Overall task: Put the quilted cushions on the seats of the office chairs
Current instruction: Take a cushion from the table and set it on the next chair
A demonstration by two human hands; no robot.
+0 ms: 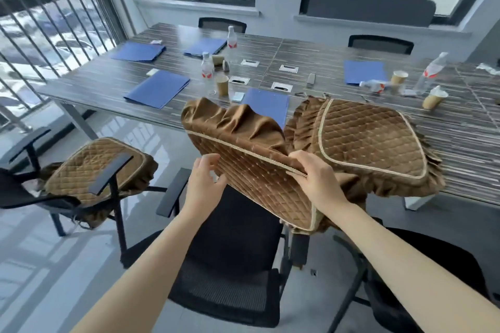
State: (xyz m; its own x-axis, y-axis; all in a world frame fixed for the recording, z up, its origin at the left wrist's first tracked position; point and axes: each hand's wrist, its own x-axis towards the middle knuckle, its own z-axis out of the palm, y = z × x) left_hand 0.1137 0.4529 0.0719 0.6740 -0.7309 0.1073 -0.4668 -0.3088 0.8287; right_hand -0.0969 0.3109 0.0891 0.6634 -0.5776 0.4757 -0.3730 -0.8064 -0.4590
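I hold a brown quilted cushion (259,178) with a frilled skirt, tilted in the air above the bare black mesh seat of the office chair (235,227) in front of me. My left hand (201,182) grips its near left edge. My right hand (315,178) grips its piped edge on the right. A second quilted cushion (370,138) lies flat on the table edge at the right. A third cushion (89,167) covers the seat of the chair on the left (108,176).
The long striped table (108,84) carries blue folders (157,88), water bottles (207,69), and paper cups (222,85). Another dark chair (433,265) stands at the lower right. A metal railing (54,21) and windows line the left and far walls.
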